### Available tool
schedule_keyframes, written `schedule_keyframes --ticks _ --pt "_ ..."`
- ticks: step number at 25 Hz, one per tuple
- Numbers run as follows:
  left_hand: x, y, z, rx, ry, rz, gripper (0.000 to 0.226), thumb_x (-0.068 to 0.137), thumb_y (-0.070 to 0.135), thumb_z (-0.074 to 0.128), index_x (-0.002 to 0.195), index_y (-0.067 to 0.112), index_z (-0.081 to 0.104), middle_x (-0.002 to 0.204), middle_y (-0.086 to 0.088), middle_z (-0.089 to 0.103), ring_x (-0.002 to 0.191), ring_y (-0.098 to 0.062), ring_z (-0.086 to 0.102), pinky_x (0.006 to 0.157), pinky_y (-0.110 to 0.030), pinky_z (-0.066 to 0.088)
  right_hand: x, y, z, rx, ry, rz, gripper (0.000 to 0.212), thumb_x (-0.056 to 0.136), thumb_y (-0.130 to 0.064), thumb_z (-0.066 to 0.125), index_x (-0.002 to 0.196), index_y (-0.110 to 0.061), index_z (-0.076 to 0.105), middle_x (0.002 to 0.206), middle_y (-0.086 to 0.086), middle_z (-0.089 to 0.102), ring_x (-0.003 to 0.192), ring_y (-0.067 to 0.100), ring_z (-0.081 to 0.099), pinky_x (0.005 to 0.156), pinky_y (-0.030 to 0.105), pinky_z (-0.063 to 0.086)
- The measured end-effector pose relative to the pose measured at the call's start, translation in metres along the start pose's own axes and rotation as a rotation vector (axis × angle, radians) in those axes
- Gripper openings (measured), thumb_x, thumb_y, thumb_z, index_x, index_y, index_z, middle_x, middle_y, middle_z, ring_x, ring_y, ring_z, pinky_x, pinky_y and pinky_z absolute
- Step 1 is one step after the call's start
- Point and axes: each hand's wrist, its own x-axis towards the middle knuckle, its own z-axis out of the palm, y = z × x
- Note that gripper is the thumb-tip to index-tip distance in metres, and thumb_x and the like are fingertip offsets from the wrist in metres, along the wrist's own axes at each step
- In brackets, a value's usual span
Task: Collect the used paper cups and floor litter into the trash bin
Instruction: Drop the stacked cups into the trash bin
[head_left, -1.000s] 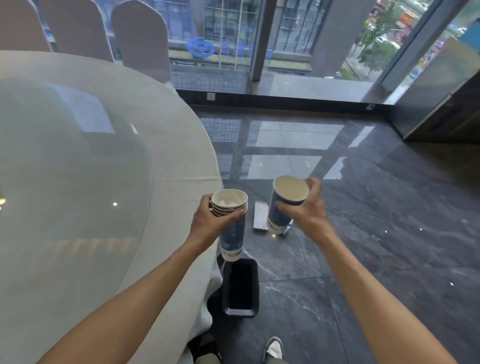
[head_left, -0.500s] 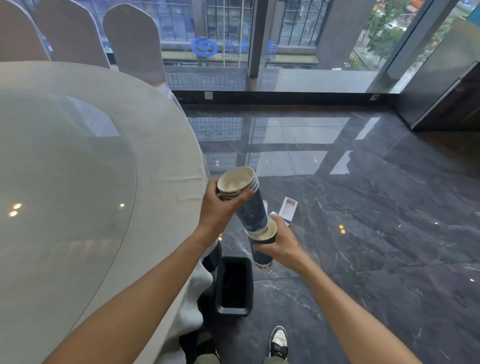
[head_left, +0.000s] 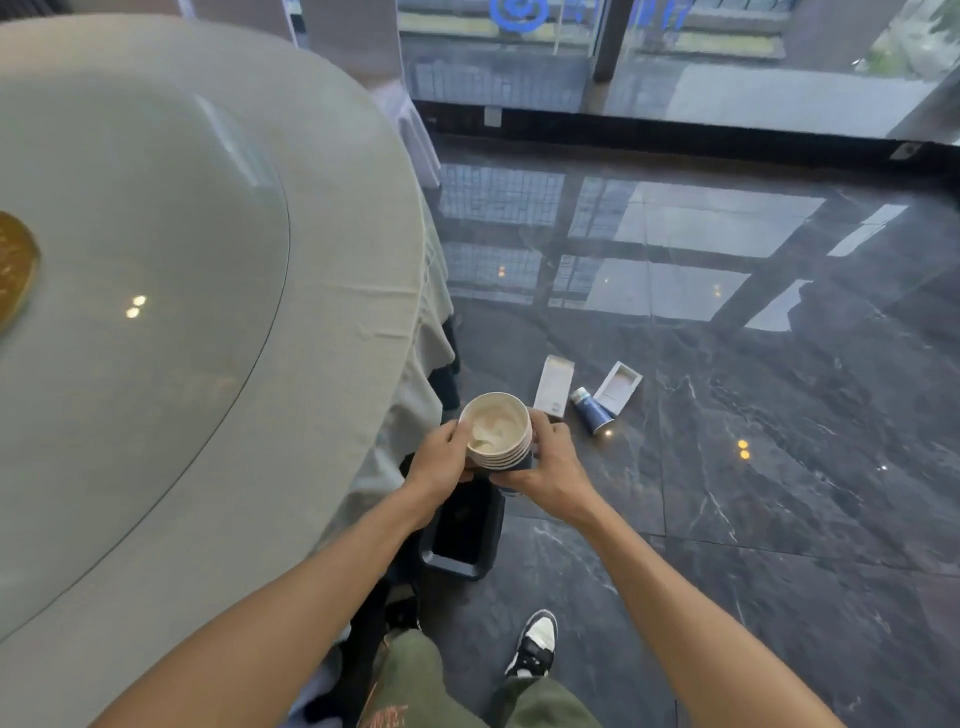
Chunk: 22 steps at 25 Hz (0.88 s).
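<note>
A stack of several nested paper cups (head_left: 497, 431), white inside and blue outside, is held between both hands. My left hand (head_left: 439, 462) grips its left side and my right hand (head_left: 550, 470) wraps its right side. The stack hangs just above a black rectangular trash bin (head_left: 457, 564) that stands on the dark floor beside the table. Beyond the cups, floor litter lies together: a white flat box (head_left: 555, 384), a blue tube (head_left: 592, 411) and an open white box tray (head_left: 618, 387).
A large round table (head_left: 322, 291) with a pale cloth and a glass turntable fills the left side. Its cloth hangs down next to the bin. My shoe (head_left: 535, 644) is on the polished dark stone floor (head_left: 779, 493). Glass windows run along the far wall.
The single cup from my right hand has been pushed under the stack, making one stack held by both hands. The view has tilted down and the stack now sits over the bin.
</note>
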Motion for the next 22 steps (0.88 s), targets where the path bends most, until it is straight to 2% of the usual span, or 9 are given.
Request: schedule_keyframes --ticks 3,5,7,9,11,14,15,18,22 --pt "0.016 -0.042 0.007 0.032 0.065 -0.045 0.026 0.105 0.037 0.052 0.111 0.024 0.074 0.102 0.000 0.077 0.094 -0.017 0.072 0.082 -0.039 0.063 0.022 0.036 0.027 -0.015 -0.171 0.079 0.084 0.068 -0.024 0.083 0.140 -0.035 0.041 0.127 0.000 0.044 0.115 0.007 0.044 0.103 0.035 0.048" --pt "0.036 -0.075 0.010 0.062 0.097 -0.073 0.023 0.106 0.028 0.052 0.113 0.024 0.074 0.103 0.001 0.075 0.091 -0.013 0.067 0.076 -0.030 0.058 0.040 0.067 0.054 0.043 -0.220 0.140 0.079 0.064 -0.021 0.081 0.134 -0.032 0.046 0.129 0.000 0.049 0.124 0.015 0.046 0.104 0.039 0.050" --pt "0.055 -0.109 0.011 0.091 0.106 -0.118 0.019 0.105 0.023 0.055 0.110 0.028 0.073 0.105 0.003 0.075 0.096 -0.014 0.069 0.086 -0.034 0.058 0.052 0.098 0.080 0.126 -0.238 0.218 0.074 0.059 -0.025 0.078 0.128 -0.030 0.052 0.124 0.002 0.060 0.118 0.019 0.058 0.092 0.039 0.057" --pt "0.083 -0.155 0.010 0.123 0.105 -0.190 0.019 0.102 0.027 0.060 0.116 0.029 0.073 0.110 0.004 0.076 0.104 -0.016 0.070 0.095 -0.039 0.058 0.066 0.128 0.109 0.239 -0.261 0.358 0.059 0.069 -0.024 0.072 0.125 -0.027 0.054 0.122 0.003 0.065 0.108 0.018 0.065 0.084 0.035 0.059" --pt "0.106 -0.197 0.006 0.147 0.101 -0.265 0.023 0.101 0.029 0.062 0.122 0.025 0.073 0.115 0.004 0.076 0.107 -0.016 0.070 0.094 -0.036 0.058 0.078 0.156 0.137 0.340 -0.265 0.517 0.040 0.081 -0.027 0.065 0.121 -0.030 0.058 0.122 0.004 0.067 0.106 0.020 0.069 0.090 0.039 0.061" --pt "0.129 -0.250 0.001 0.173 0.080 -0.367 0.025 0.101 0.027 0.063 0.124 0.024 0.072 0.114 0.006 0.075 0.108 -0.015 0.070 0.095 -0.037 0.058 0.090 0.195 0.177 0.379 -0.246 0.634 0.031 0.091 -0.029 0.061 0.121 -0.027 0.060 0.120 0.006 0.068 0.096 0.016 0.067 0.075 0.032 0.062" --pt "0.134 -0.265 -0.001 0.172 0.067 -0.406 0.024 0.099 0.028 0.064 0.122 0.026 0.073 0.113 0.007 0.076 0.107 -0.015 0.071 0.096 -0.040 0.059 0.092 0.203 0.188 0.379 -0.245 0.660 0.034 0.091 -0.031 0.061 0.124 -0.024 0.059 0.120 0.005 0.067 0.096 0.016 0.067 0.076 0.034 0.062" --pt "0.152 -0.312 -0.004 0.187 -0.009 -0.492 0.027 0.090 0.032 0.065 0.115 0.038 0.073 0.111 0.012 0.078 0.107 -0.015 0.073 0.098 -0.046 0.059 0.097 0.225 0.215 0.370 -0.264 0.733 0.045 0.083 -0.038 0.063 0.126 -0.023 0.056 0.119 0.003 0.067 0.105 0.020 0.068 0.096 0.047 0.058" --pt "0.168 -0.322 0.002 0.217 -0.066 -0.534 0.021 0.098 0.023 0.060 0.096 0.043 0.067 0.104 0.011 0.076 0.105 -0.017 0.072 0.098 -0.047 0.059 0.108 0.244 0.235 0.434 -0.206 0.830 0.042 0.083 -0.032 0.063 0.123 -0.019 0.057 0.117 0.006 0.068 0.105 0.023 0.069 0.098 0.049 0.057"
